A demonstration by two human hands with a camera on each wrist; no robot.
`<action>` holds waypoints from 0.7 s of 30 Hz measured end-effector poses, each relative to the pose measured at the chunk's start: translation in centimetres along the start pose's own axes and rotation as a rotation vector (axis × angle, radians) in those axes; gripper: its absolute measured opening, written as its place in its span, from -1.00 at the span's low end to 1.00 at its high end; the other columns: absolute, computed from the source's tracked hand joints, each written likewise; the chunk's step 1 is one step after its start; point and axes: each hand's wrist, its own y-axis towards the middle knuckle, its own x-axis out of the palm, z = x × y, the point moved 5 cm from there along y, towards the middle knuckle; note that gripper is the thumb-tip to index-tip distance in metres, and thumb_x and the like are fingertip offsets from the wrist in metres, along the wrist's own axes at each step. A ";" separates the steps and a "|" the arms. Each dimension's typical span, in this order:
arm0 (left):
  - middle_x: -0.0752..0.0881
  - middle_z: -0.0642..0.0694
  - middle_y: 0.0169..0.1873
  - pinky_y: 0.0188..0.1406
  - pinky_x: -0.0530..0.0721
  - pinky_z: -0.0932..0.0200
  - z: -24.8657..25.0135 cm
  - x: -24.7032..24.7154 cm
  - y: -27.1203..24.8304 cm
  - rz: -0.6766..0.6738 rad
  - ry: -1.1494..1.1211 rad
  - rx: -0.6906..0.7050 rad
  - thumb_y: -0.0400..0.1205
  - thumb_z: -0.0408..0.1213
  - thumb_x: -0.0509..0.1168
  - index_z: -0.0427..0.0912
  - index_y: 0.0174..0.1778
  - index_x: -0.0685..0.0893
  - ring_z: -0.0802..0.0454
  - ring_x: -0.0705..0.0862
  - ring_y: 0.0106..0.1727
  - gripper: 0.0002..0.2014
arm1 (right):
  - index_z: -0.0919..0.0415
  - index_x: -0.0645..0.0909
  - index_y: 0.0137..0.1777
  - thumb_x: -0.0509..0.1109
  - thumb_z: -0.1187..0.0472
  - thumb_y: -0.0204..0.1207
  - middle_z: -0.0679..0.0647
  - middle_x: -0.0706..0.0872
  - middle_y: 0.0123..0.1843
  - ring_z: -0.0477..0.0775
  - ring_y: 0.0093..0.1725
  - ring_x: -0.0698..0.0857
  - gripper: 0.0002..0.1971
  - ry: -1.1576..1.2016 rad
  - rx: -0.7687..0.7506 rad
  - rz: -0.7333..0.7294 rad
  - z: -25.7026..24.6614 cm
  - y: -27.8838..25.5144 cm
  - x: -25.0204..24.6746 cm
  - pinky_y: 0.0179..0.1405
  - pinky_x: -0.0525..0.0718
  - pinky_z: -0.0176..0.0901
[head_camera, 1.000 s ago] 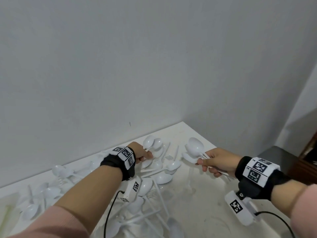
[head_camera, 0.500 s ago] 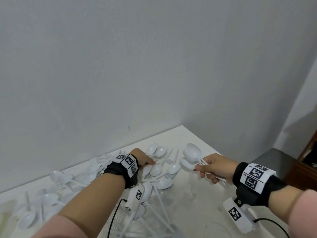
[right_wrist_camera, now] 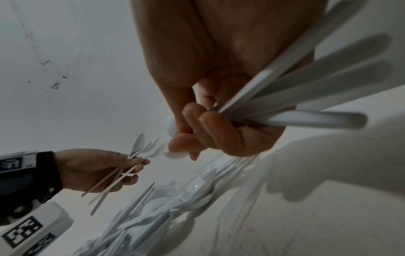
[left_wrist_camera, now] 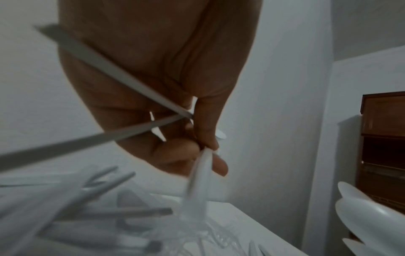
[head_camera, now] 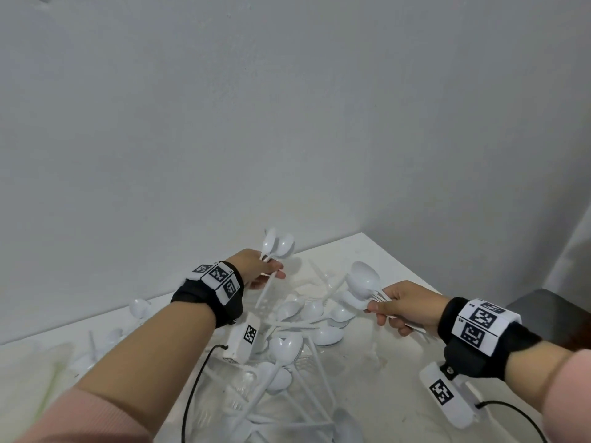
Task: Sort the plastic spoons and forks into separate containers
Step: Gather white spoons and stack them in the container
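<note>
Up comes the left hand off the pile, fingers now pinching a few spoons bowls-up, handles slanting down toward it, while the right hand, nearer that heap, clutches its own bundle of spoons.

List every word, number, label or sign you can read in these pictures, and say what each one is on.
No readable words or numbers.
Left wristband: black-and-white square marker codes, no legible text.
Right wristband: marker codes; tiny characters beside them, too small to read.
Wrist cameras: one marker code each, no text.
</note>
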 end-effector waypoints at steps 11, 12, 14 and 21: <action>0.76 -0.10 -0.25 -0.43 0.75 0.26 -8.2 -7.6 -9.3 0.056 -0.051 -0.190 0.78 -0.34 0.15 -0.30 -0.03 0.61 0.11 0.75 -0.48 -0.83 | 0.45 0.60 -0.16 0.38 0.30 0.60 0.22 0.66 -0.33 -0.06 -0.60 0.35 -0.81 -0.077 -0.071 -0.174 -2.8 1.5 5.8 -0.62 0.32 -0.27; 0.74 -0.11 -0.23 -0.51 0.69 0.30 -9.0 -8.0 -10.1 0.076 -0.039 -0.189 0.79 -0.34 0.11 -0.29 -0.06 0.57 0.15 0.70 -0.54 -0.81 | 0.47 0.59 -0.12 0.38 0.30 0.60 0.18 0.65 -0.39 -0.06 -0.60 0.35 -0.82 -0.072 -0.077 -0.195 -3.1 1.6 6.6 -0.62 0.32 -0.27; 0.71 -0.08 -0.25 -0.62 0.53 0.36 -10.6 -8.6 -11.4 0.094 0.035 -0.174 0.81 -0.34 0.05 -0.28 -0.07 0.52 0.21 0.57 -0.62 -0.79 | 0.45 0.57 -0.18 0.37 0.32 0.60 0.11 0.62 -0.49 -0.06 -0.61 0.34 -0.81 -0.087 -0.087 -0.226 -3.6 1.7 7.9 -0.63 0.31 -0.27; 0.66 -0.05 -0.14 -0.48 0.41 0.33 -13.9 -9.9 -12.4 0.163 0.049 -0.180 0.77 -0.25 0.17 -0.24 -0.03 0.45 0.11 0.39 -0.45 -0.87 | 0.37 0.55 -0.32 0.38 0.34 0.59 0.13 0.63 -0.50 -0.05 -0.61 0.35 -0.76 -0.098 -0.099 -0.288 -4.6 1.9 11.0 -0.64 0.30 -0.29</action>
